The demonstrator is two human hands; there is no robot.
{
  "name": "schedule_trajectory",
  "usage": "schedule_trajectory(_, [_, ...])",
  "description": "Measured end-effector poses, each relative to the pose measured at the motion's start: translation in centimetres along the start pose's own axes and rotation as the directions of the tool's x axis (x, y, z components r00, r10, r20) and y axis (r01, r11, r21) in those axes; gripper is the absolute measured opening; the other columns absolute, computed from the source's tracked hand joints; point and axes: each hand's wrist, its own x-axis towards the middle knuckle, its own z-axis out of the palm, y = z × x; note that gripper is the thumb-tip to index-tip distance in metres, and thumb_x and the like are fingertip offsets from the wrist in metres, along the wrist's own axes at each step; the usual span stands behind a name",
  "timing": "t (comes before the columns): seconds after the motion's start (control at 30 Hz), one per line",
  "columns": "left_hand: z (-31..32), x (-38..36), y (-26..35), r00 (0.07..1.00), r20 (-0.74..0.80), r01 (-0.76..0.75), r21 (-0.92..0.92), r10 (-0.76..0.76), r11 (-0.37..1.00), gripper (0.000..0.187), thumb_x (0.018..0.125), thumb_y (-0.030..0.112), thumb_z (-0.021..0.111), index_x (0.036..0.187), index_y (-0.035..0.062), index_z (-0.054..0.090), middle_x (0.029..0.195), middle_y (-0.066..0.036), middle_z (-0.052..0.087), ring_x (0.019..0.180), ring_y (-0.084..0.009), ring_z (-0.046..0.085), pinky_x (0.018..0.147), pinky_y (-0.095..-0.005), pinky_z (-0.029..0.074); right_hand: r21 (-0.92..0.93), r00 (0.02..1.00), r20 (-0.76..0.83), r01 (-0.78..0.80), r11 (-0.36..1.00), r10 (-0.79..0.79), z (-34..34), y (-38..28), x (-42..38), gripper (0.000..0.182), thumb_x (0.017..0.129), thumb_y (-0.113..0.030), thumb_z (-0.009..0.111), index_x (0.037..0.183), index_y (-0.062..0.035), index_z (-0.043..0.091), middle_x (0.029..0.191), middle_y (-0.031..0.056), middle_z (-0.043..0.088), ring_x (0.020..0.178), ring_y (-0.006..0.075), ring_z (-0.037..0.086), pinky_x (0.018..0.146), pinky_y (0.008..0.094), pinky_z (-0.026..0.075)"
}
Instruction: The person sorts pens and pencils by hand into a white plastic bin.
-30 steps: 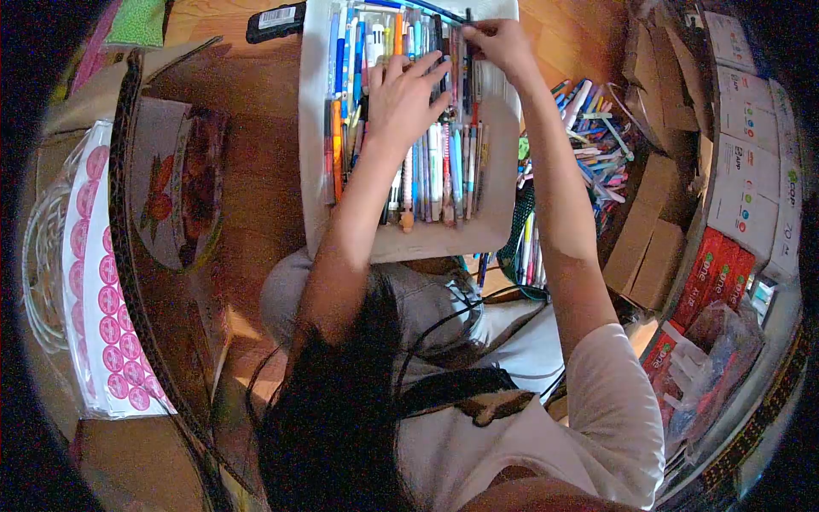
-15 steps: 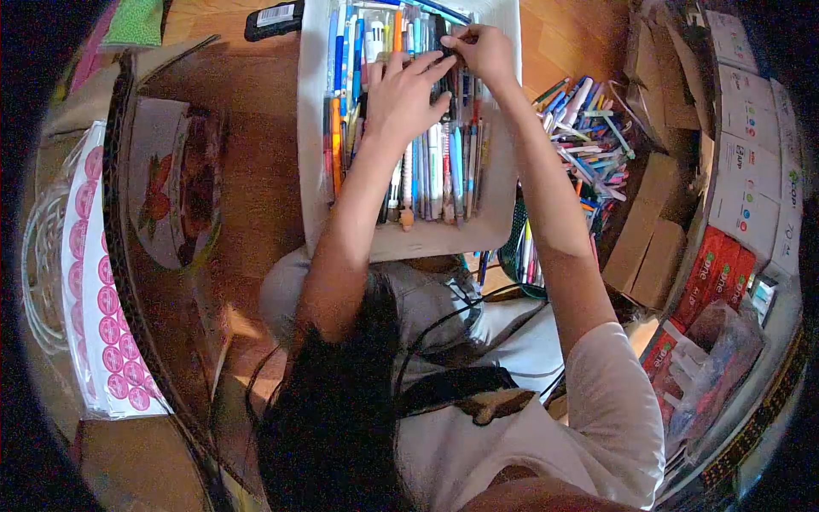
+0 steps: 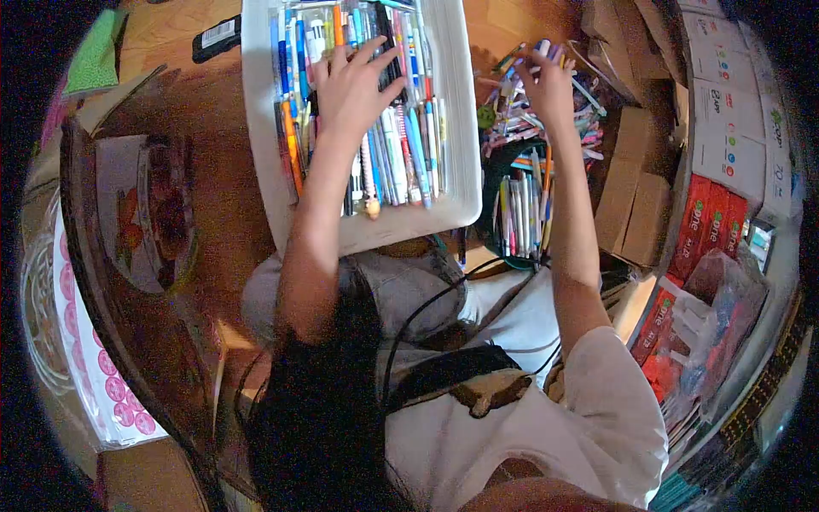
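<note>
A white plastic tray [image 3: 465, 179] holds rows of pens and markers [image 3: 388, 158], most lying lengthwise. My left hand [image 3: 351, 94] rests on the pens with its fingers spread, beside a black pen [image 3: 386, 38]. To the right of the tray, my right hand [image 3: 550, 90] reaches down to a heap of loose pens [image 3: 512, 111]. Its fingers are apart at the heap's far side, near a white and purple pen [image 3: 544, 47]. Below this hand stands a dark green mesh basket [image 3: 493, 183] with pens [image 3: 522, 213] in it.
Open cardboard flaps [image 3: 627, 188] border the heap. White boxes [image 3: 721, 111] and red boxes [image 3: 708, 226] line the right side. A black object with a barcode label [image 3: 217, 38] lies on the wooden floor. At left are a clear plastic package [image 3: 141, 213] and a sheet with pink circles [image 3: 111, 392].
My right hand has left the black pen in the tray and moved right to the loose heap. My left hand stays on the pens. The view has shifted right.
</note>
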Motion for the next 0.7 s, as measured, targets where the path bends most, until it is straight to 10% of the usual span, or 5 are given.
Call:
schedule_trajectory(0.17, [0.1, 0.0, -0.1, 0.999, 0.034, 0.001, -0.032, 0.0, 1.0, 0.042, 0.074, 0.044, 0.06, 0.113, 0.0298, 0.056, 0.123, 0.007, 0.047, 0.103, -0.0248, 0.044, 0.087, -0.0425, 0.031, -0.302, 0.883, 0.321, -0.246, 0.921, 0.341, 0.2, 1.5, -2.9, 0.038, 0.074, -0.039, 0.063, 0.088, -0.0032, 0.065, 0.075, 0.0185, 0.062, 0.07, 0.0308, 0.062, 0.064, 0.0361, 0.047])
schedule_trajectory(0.5, [0.1, -0.1, -0.1, 0.999, 0.031, 0.016, -0.052, -0.014, 0.999, 0.041, 0.075, 0.043, 0.059, 0.113, 0.0284, 0.057, 0.123, 0.007, 0.049, 0.1, -0.0235, 0.044, 0.085, -0.0388, 0.031, -0.053, 0.96, 0.147, -0.232, 0.971, 0.237, 2.3, 0.2, -4.1, 0.034, 0.072, -0.03, 0.065, 0.083, 0.0017, 0.063, 0.072, 0.0194, 0.062, 0.067, 0.0335, 0.061, 0.059, 0.0387, 0.047])
schedule_trajectory(0.7, [0.0, -0.1, -0.1, 0.999, 0.029, 0.028, -0.06, -0.026, 0.998, 0.04, 0.075, 0.043, 0.06, 0.113, 0.0287, 0.057, 0.123, 0.007, 0.048, 0.102, -0.0241, 0.043, 0.086, -0.0393, 0.031, 0.124, 0.965, 0.114, -0.25, 0.96, 0.237, -0.8, -1.5, -1.2, 0.039, 0.079, -0.038, 0.06, 0.083, 0.0015, 0.063, 0.063, 0.0106, 0.06, 0.057, 0.0145, 0.056, 0.055, 0.0295, 0.043])
